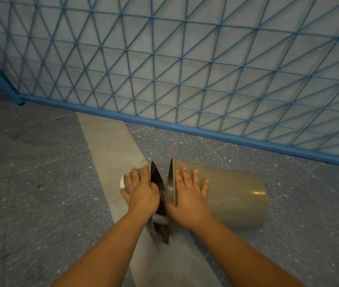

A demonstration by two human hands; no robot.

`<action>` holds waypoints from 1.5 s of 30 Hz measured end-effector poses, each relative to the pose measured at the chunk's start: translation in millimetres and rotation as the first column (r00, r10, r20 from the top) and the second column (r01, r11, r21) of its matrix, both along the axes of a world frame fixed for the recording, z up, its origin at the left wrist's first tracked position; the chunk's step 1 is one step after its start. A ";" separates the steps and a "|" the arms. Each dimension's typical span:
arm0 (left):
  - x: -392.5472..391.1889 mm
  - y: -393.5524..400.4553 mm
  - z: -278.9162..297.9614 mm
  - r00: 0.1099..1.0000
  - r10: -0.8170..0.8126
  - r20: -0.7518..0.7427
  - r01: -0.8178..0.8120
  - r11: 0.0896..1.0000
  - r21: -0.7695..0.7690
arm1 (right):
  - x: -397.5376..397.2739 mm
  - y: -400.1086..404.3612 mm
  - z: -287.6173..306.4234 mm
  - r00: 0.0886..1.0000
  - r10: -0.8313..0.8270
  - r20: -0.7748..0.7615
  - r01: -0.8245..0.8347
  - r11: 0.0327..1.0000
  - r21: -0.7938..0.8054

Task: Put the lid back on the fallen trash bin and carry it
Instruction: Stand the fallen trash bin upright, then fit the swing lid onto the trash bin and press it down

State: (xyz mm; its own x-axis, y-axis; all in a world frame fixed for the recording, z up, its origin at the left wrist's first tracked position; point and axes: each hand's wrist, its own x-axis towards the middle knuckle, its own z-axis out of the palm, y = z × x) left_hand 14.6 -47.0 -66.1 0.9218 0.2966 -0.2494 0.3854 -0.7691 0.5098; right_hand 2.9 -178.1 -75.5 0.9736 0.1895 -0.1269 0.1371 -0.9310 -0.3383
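An olive-brown trash bin [235, 195] lies on its side on the floor, its open rim facing left and its base to the right. My right hand [187, 195] lies flat on the bin's wall just behind the rim, fingers spread. The matching lid [156, 181] stands on edge right next to the rim, tilted, with a narrow gap between them. My left hand [139, 191] grips the lid's outer side. A white ring shows at the lid's far left end, partly hidden by my fingers.
A blue metal grid fence [185, 69] with a blue base rail runs across behind the bin, and a blue post [4, 79] stands at the left. The floor is dark speckled tile crossed by a pale grey strip [106, 137].
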 end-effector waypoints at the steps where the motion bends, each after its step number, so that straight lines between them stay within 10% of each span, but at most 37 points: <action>1: 0.0 0.1 0.6 1.000 -0.003 0.015 0.003 1.000 0.008 | 0.1 2.9 0.8 1.000 -0.018 -0.008 0.018 1.000 0.015; 15: 9.0 0.0 69.9 0.919 -0.011 0.395 0.061 0.991 -0.115 | 6.6 -26.9 50.8 0.965 -0.245 0.093 0.173 0.863 0.475; 22: 16.5 -13.9 118.3 0.787 -0.195 0.586 0.168 0.981 0.101 | 0.3 -68.4 89.4 0.910 -0.414 0.035 0.177 0.461 0.870; 29: 11.7 -53.4 141.5 0.666 -0.447 0.597 0.311 0.894 0.323 | -15.3 -96.7 75.3 0.785 -0.586 -0.201 0.346 0.145 0.927; 39: 4.7 -74.9 140.7 0.566 -0.642 0.517 0.383 0.761 0.524 | -38.5 -104.4 56.3 0.811 -0.514 -0.278 0.454 0.254 0.854; 43: -3.4 -76.6 142.1 0.507 -0.690 0.515 0.357 0.713 0.604 | -27.1 -107.7 91.8 0.766 -0.621 0.166 0.192 0.467 0.863; 45: -8.9 -80.1 141.8 0.428 -0.746 0.511 0.325 0.654 0.683 | -9.3 -104.2 115.7 0.817 -0.575 0.053 0.174 0.333 0.927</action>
